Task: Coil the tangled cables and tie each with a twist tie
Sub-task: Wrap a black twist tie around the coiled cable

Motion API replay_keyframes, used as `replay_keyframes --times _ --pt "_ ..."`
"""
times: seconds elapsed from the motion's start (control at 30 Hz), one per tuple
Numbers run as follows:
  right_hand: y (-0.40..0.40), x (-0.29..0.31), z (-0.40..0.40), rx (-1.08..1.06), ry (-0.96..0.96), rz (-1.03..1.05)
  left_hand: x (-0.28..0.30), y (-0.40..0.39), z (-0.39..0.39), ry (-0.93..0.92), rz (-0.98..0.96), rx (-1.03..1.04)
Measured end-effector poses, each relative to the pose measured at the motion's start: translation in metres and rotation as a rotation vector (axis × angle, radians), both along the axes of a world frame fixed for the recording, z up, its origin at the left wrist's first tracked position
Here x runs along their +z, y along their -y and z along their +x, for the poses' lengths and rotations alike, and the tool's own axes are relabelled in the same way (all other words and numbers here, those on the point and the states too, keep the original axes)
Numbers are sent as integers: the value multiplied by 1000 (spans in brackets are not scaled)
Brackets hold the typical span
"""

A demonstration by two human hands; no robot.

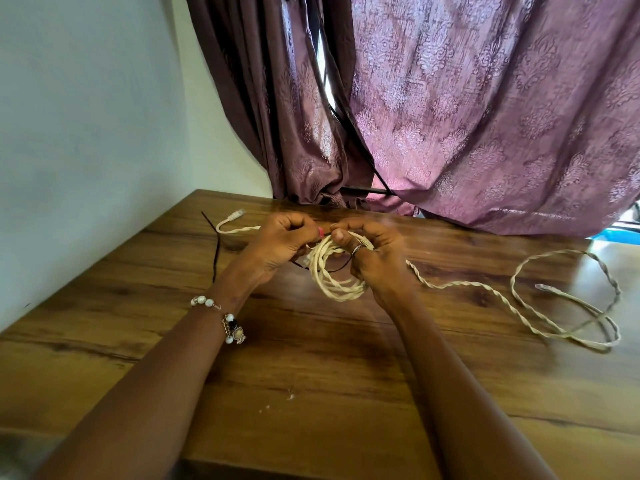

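Observation:
A cream cable coil (332, 282) hangs between both hands above the wooden table (311, 358). My left hand (280, 244) pinches the top of the coil, fingers curled. My right hand (370, 258) grips the coil's right side, thumb pressed on top. A thin black twist tie (337, 269) crosses the coil between the hands. An uncoiled twisted cream cable (540, 299) trails right across the table in loose loops. Another cream cable end with a clear plug (237, 213) lies at the far left.
A second thin black tie (216, 251) lies on the table at the left. Purple patterned curtains (485, 116) hang behind the table's far edge. A white wall (86, 133) borders the left. Small white crumbs (290, 396) dot the near tabletop.

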State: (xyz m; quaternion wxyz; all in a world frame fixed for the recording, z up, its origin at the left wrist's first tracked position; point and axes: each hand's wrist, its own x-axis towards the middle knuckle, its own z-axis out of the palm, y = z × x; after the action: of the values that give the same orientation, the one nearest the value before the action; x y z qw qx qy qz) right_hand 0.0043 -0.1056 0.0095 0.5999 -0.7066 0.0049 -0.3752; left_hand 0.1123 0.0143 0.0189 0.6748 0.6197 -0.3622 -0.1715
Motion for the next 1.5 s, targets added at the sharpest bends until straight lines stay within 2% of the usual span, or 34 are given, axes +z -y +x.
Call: replay_keyframes --times 0.43,0.67,0.8,0.9,1.03,1.2,1.27,1.33,1.5 --pt "3 -2 1 10 -4 -17 -1 -4 3 28 6 -47" --pt "7 -5 6 -29 4 -91 -6 1 -1 137 -89 32" --pt "7 -3 6 -31 23 -102 -6 3 -3 75 -179 45" --pt "10 -2 6 -8 10 -116 -6 4 -7 105 -195 36" --pt "17 -1 5 -49 17 -164 -2 7 -13 351 -136 78" --pt "21 -2 2 -77 -64 -272 1 12 -17 677 -85 311" --pt "17 -3 4 -62 -67 -272 2 14 -18 760 -90 319" --pt "13 0 4 -11 -55 -221 1 15 -16 732 -117 282" --pt "10 3 -5 119 -282 -72 5 14 -7 216 -213 325"
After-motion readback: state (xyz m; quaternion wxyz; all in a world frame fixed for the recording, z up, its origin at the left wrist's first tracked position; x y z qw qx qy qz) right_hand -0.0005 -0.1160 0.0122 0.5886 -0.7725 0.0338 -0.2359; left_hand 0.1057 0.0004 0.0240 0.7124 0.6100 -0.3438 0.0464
